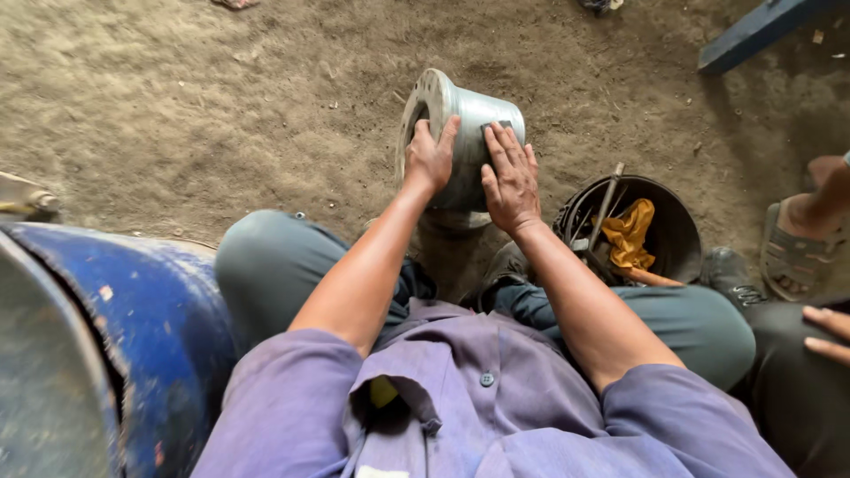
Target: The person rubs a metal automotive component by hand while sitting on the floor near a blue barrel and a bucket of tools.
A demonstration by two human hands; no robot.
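Observation:
A grey metal flanged drum (469, 111) lies on its side on the dirt floor in front of my knees, its round flange with bolt holes facing left. My left hand (429, 159) grips the flange edge and steadies it. My right hand (509, 177) lies flat on the drum's curved side, fingers pressing a small dark piece, likely abrasive paper (496, 127), against the metal.
A black bucket (677, 235) holds a yellow rag and long tools at my right knee. A blue barrel (133, 319) stands close on the left. Another person's sandalled foot (797, 257) and hand (828, 332) are at the right edge. A blue beam (753, 31) lies top right.

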